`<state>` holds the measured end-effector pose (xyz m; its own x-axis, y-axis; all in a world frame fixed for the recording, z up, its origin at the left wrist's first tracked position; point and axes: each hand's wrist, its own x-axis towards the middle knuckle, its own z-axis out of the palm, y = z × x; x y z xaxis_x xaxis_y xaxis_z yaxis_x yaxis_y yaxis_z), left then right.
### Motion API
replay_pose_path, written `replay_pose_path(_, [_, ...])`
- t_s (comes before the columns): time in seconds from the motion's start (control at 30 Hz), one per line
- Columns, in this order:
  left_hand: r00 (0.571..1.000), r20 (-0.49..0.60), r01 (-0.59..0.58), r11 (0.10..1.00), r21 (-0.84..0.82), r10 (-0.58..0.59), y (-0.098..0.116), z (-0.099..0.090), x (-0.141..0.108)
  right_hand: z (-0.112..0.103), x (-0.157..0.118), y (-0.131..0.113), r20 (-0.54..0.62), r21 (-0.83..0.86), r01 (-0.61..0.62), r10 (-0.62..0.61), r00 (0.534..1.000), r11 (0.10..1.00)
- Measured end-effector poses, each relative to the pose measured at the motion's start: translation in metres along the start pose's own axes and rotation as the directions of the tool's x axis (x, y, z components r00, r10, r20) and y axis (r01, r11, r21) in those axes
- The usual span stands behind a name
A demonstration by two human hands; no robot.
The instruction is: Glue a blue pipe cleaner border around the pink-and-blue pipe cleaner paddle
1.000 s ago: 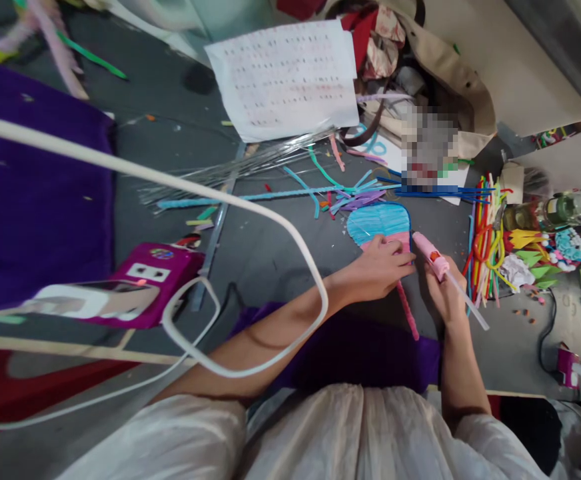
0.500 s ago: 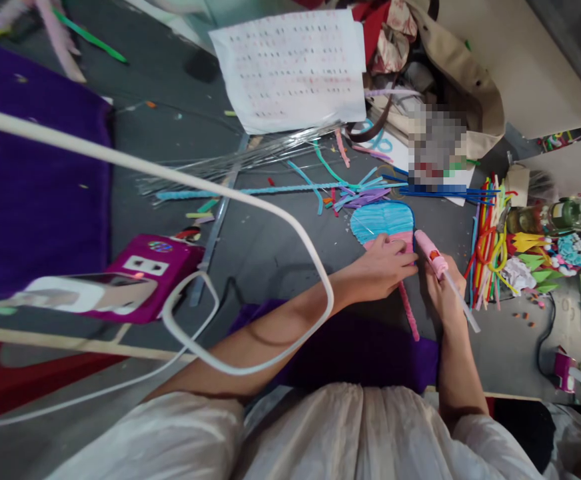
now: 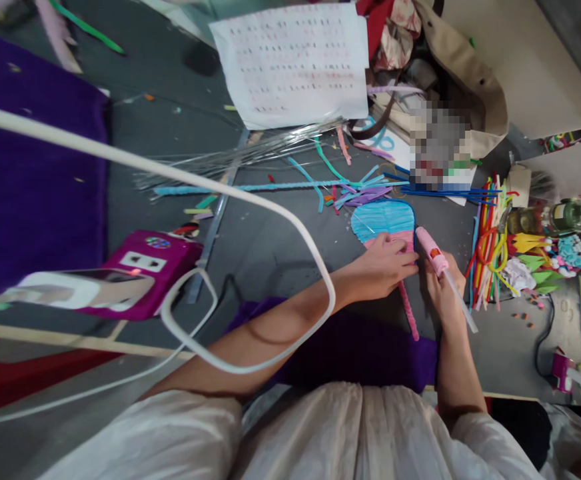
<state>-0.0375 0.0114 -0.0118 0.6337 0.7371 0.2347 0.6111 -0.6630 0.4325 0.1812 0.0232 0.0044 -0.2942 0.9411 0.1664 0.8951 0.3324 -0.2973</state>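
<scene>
My left hand (image 3: 385, 268) has its fingers bent and pressed on the pink lower part of a flat blue-and-pink pipe-cleaner piece (image 3: 384, 220), which lies on the grey table. A dark blue edge runs round the top and right side of the piece. From beneath the hand a twisted pink pipe cleaner (image 3: 408, 313) sticks out toward me. Just right of the piece, my right hand (image 3: 445, 287) is closed round a pink hot glue gun (image 3: 431, 251). A clear glue stick (image 3: 460, 300) juts from its rear. My left fingertips and the gun's grip are partly hidden.
Colourful pipe cleaners (image 3: 488, 247) lie in a bunch to the right, near a glass bottle (image 3: 568, 216). Beyond the piece are silver wires (image 3: 270, 150) and a written sheet (image 3: 295, 67). A white cable (image 3: 250, 197) loops over my left arm from a purple power socket (image 3: 143, 267).
Both hands keep nearly the same place beside the piece, the glue gun still in my right hand. The view has shifted very slightly.
</scene>
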Motion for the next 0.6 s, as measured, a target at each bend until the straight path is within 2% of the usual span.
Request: replay_pose_path(0.6, [1.000,-0.031,-0.008,1.000,-0.022,0.007,-0.0004,-0.0005,0.0003,-0.0005,-0.0014,0.0014,0.009,0.003,0.016,-0.016,1.000,1.000])
